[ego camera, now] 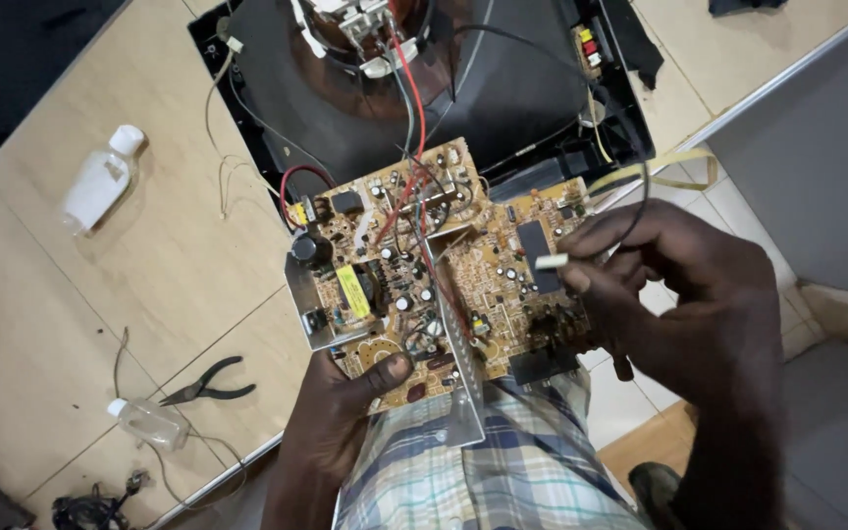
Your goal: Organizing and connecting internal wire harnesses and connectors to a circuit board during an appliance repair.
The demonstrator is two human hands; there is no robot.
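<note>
A tan circuit board point(414, 270), crowded with capacitors, coils and red and black wires, hovers over my lap. My left hand point(336, 412) grips its near edge from below, thumb on top by a copper coil. My right hand point(689, 304) is at the board's right edge, fingers pinched on a small white connector point(551, 261) with a dark wire looping up from it. Behind the board lies the dark back of a picture tube point(503, 88) in its black frame, with wires running from its neck to the board.
On the beige tiled floor lie black pliers point(206, 383), a clear plastic bottle point(100, 180) at the left and another small bottle point(149, 422) near the pliers. A yellowish flat ribbon point(655, 167) curls at the right. My plaid shorts point(483, 471) are below.
</note>
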